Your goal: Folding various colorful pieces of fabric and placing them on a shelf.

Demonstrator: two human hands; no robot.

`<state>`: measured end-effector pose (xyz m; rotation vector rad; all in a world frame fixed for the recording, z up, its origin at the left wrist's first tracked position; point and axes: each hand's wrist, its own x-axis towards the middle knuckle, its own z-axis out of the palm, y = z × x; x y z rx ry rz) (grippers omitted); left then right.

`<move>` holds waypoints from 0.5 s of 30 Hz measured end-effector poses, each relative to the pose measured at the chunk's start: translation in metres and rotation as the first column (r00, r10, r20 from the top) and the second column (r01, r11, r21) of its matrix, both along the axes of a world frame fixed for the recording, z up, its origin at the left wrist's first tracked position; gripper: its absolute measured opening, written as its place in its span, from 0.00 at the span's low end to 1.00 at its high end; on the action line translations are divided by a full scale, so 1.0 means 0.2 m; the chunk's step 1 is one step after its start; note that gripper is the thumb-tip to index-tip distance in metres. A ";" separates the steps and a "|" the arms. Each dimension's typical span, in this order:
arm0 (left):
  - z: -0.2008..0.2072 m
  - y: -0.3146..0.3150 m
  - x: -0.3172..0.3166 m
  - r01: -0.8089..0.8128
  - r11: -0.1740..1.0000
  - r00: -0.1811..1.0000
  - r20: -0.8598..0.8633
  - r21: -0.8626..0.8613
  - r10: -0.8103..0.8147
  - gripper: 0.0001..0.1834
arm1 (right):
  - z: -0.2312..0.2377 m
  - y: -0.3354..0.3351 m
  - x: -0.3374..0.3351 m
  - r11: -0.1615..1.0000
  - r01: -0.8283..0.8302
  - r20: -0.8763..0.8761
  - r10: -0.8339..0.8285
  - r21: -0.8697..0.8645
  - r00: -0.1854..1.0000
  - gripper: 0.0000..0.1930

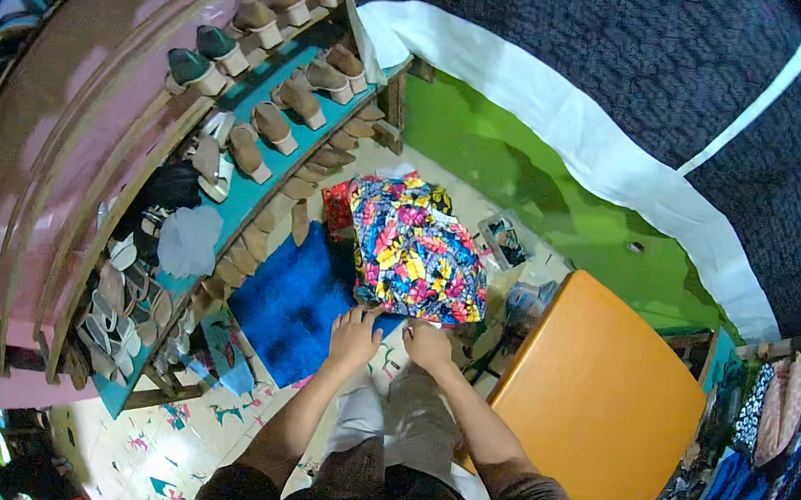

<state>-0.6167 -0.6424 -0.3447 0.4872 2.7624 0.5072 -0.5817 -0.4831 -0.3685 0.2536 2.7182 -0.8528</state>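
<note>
A folded floral cloth (415, 252) in yellow, pink, blue and black lies in front of me. It partly covers a blue fuzzy mat (291, 302) on the floor. My left hand (356, 339) rests at the near left corner of the cloth, its fingers stretched out over the edge. At the near hem, a little to the right, my right hand (427, 345) has its fingers curled in on the fabric. The fingertips of the right hand are partly hidden. A piece of red patterned fabric (336, 205) shows beyond the far left side of the floral cloth.
Wooden shelves with teal boards (280, 138) hold rows of heeled shoes (276, 125) on the left. An orange table or stool top (601, 401) stands close on my right. Beyond lies a green panel (545, 197). Clothes (739, 486) are piled at the far right; coloured scraps (174, 414) dot the tiled floor.
</note>
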 end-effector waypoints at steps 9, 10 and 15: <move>-0.32 -0.05 -0.50 0.283 0.954 0.959 0.022 -0.101 -0.282 0.28 | -0.22 -0.20 -0.40 0.925 0.349 0.042 -0.346 -0.150 0.937 0.32; -0.32 -0.05 -0.54 0.301 0.948 0.954 0.033 -0.103 -0.299 0.28 | -0.24 -0.23 -0.45 0.902 0.400 -0.025 -0.409 -0.164 0.912 0.34; -0.32 -0.06 -0.70 0.327 0.944 0.938 0.134 -0.049 -0.319 0.28 | -0.29 -0.33 -0.58 0.846 0.519 0.068 -0.529 0.123 0.846 0.37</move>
